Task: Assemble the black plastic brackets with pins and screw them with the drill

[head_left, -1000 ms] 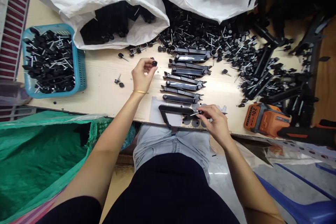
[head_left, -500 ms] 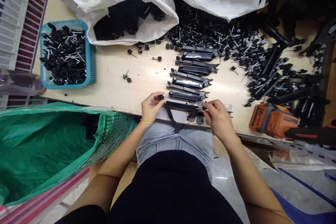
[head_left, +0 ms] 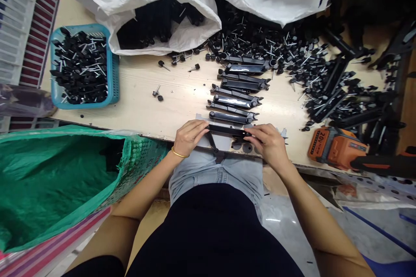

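Hands take opposite ends of a long black plastic bar (head_left: 227, 130): the left hand (head_left: 190, 136) and right hand (head_left: 267, 143) each have their grip pinched on it, likely to hold it level on the pale wooden surface (head_left: 146, 108), just nearer than the row of similar black bars (head_left: 235, 97).

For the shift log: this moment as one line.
left hand: grips black bar left end | right hand: grips right end | bar: near table edge | cordless drill: right, untouched
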{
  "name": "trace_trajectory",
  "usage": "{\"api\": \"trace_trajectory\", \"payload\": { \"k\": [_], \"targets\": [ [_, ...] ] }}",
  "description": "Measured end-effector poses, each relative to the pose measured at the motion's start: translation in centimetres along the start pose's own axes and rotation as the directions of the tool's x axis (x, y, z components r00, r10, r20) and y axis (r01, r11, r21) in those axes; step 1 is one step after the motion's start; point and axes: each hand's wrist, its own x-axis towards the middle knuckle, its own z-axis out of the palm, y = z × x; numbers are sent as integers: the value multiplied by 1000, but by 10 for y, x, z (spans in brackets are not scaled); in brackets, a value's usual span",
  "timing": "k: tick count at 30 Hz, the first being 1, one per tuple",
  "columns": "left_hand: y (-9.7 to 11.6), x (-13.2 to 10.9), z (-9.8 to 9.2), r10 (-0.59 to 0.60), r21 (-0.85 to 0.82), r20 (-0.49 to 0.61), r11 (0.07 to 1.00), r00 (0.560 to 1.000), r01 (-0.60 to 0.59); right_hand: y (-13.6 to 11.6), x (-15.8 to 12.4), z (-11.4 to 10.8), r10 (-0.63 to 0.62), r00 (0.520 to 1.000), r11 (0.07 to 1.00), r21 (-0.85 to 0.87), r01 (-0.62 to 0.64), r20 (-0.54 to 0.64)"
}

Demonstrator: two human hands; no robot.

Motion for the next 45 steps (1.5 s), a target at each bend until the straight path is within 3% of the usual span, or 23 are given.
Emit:
{"api": "trace_trajectory", "payload": {
  "k": [4, 10, 16, 21, 25, 27, 29, 33, 35, 38, 41, 45],
  "targets": [
    [-1, 4, 3, -15, -59, 8, 998, 1000, 15, 5, -2, 6, 98, 994, 993, 74, -95, -39],
    [-6, 12, -6, -82, -156, 210, 981, 974, 116, 11, -16, 11, 105, 994, 985, 133, -108, 33],
    [-11, 8, -5, -117, -170, 276, 971, 954, 168, 24, -46, 30, -87, 996, 996, 32, 86, 23],
    [-10, 10, -6, -179, -148, 325, 960, 929, 237, 31, -46, 47, -101, 993, 982, -168, 90, -57],
    [-7, 13, -9, -192, -83, 372, 968, 908, 239, 33, -44, 50, -140, 990, 977, -168, 132, -35],
    [-1, 9, -8, -259, -37, 352, 956, 899, 290, 34, -44, 51, -142, 989, 977, -167, 133, -45],
    [12, 3, -4, -391, 14, 322, 913, 862, 408, 36, -46, 51, -137, 989, 979, -158, 127, -56],
    [44, -9, 11, -648, 150, 383, 747, 659, 648, 28, -45, 39, -65, 998, 995, -71, 65, 2],
    [55, -11, 19, -699, 221, 377, 705, 608, 674, 13, -37, 31, -43, 998, 996, -76, 40, -45],
    [60, -10, 26, -699, 256, 355, 712, 621, 654, -21, -13, 31, -121, 989, 989, -89, 114, -82],
    [56, -10, 25, -682, 270, 357, 729, 638, 629, -45, 15, 46, -236, 968, 968, -59, 242, 90],
    [45, -11, 14, -678, 239, 386, 728, 625, 642, -41, 31, 65, -255, 938, 952, -109, 286, 237]
  ]
}}
